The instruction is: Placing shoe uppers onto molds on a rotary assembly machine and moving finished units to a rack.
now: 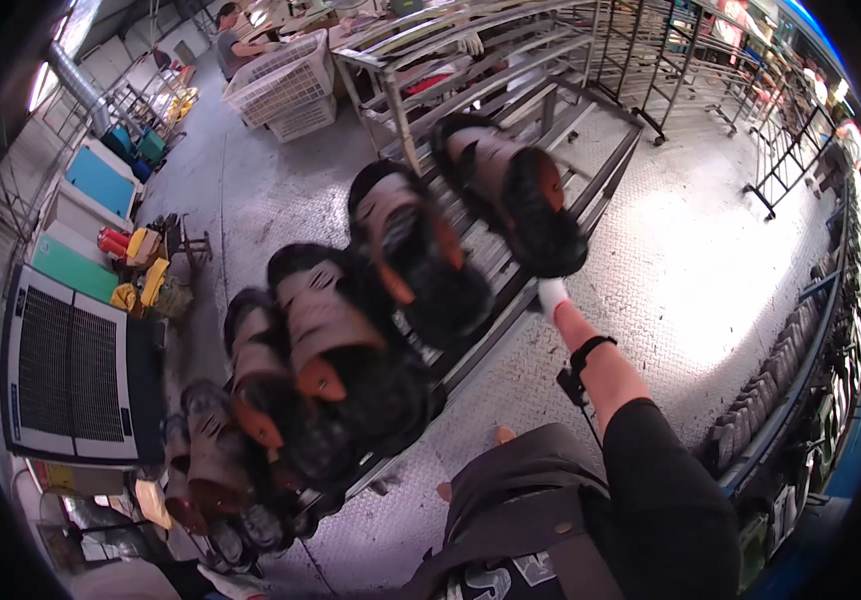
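Note:
Several grey-brown sandals with orange linings and black soles stand in a slanting row along a slatted metal rack. My right hand, in a white glove, is at the rack's near edge, just below the toe of the farthest sandal. Its fingers are mostly hidden, so whether it grips the rack or the sandal is unclear. At the lower left, my left hand, also gloved in white, is close to the nearest sandals. Its fingers are too indistinct to read. A larger sandal stands midway along the row.
Behind the rack is a metal frame table, with a white plastic basket and a person beyond. Wheeled black racks stand at the far right. A curved line of dark shoe parts runs along my right. A grey machine is on the left.

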The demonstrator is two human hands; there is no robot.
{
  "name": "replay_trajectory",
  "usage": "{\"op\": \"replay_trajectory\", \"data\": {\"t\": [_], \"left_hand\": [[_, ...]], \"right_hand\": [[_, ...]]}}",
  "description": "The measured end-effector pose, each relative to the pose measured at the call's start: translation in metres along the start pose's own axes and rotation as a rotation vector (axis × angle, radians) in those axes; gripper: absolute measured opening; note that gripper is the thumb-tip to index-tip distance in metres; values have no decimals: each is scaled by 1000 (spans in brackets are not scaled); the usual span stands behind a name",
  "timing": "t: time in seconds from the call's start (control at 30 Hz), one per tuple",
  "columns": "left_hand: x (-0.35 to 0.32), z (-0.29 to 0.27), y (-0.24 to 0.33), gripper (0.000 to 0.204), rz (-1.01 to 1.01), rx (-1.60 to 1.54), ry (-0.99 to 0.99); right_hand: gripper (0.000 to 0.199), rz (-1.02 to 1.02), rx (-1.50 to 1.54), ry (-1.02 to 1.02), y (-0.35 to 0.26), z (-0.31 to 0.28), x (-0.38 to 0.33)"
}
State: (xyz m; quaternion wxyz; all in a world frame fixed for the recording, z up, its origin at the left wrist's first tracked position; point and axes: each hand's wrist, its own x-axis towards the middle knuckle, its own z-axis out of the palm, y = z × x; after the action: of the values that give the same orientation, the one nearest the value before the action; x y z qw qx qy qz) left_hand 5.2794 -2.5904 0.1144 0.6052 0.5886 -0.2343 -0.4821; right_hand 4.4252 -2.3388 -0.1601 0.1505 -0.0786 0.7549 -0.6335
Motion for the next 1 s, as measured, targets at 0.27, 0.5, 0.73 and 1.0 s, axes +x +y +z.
{"op": "replay_trajectory", "data": {"t": [0.27, 0.5, 0.73, 1.0], "left_hand": [[-128, 78, -14, 55, 127, 171, -217], [-194, 148, -41, 41, 10, 238, -514], [-301, 226, -72, 24, -262, 153, -859], [-364, 284, -119, 47, 25, 675, -1788]], "right_hand": [[27, 455, 557, 15, -100, 7, -47], [39, 489, 643, -171, -108, -12, -137], [55, 71, 397, -491, -252, -9, -332], [60, 12, 537, -321, -290, 2, -348]]}}
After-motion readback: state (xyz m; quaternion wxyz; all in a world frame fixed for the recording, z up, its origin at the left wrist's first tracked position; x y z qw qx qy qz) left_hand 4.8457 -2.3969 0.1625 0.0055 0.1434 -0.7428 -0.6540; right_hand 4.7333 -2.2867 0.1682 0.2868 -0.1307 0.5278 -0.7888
